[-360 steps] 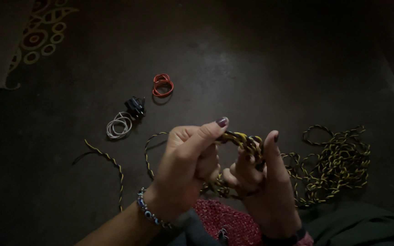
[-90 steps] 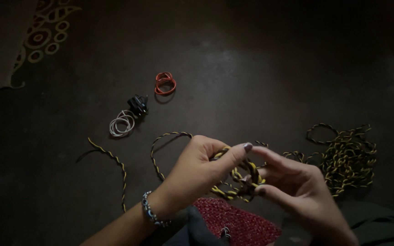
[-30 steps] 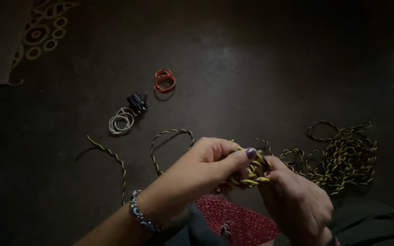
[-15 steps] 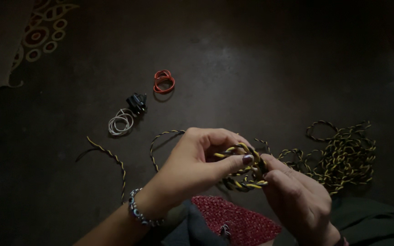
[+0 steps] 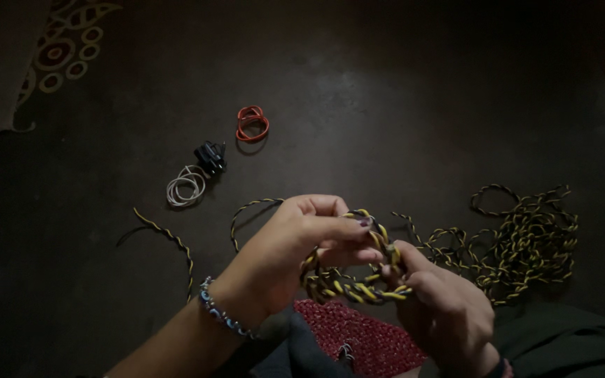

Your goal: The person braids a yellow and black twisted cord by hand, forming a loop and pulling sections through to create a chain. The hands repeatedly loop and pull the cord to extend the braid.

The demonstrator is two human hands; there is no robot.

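Seen from above in dim light, a person sits over a dark floor (image 5: 400, 91), both hands raised in front of them and working a small coil of twisted yellow-and-black cord (image 5: 355, 276). The coil is held up between the hands, over a red knitted piece (image 5: 358, 336) on the lap, seemingly so its loops stay stacked rather than springing apart. The left hand (image 5: 295, 252), with a beaded bracelet (image 5: 220, 316) at the wrist, has its fingers curled closed, thumb and forefinger pinching the top of the coil. The right hand (image 5: 446, 315) is also closed, its fingers pressed around the coil's right side. From there the cord trails right to a loose tangled heap of the same cord (image 5: 519, 241) on the floor, likely the supply. A free cord end (image 5: 166, 241) curves on the floor to the left. Further away lie a white coiled wire (image 5: 185, 187), a small black plug-like object (image 5: 210, 157) touching it, and red rubber bands (image 5: 251, 124). A patterned mat edge (image 5: 57, 52) shows at the top left.
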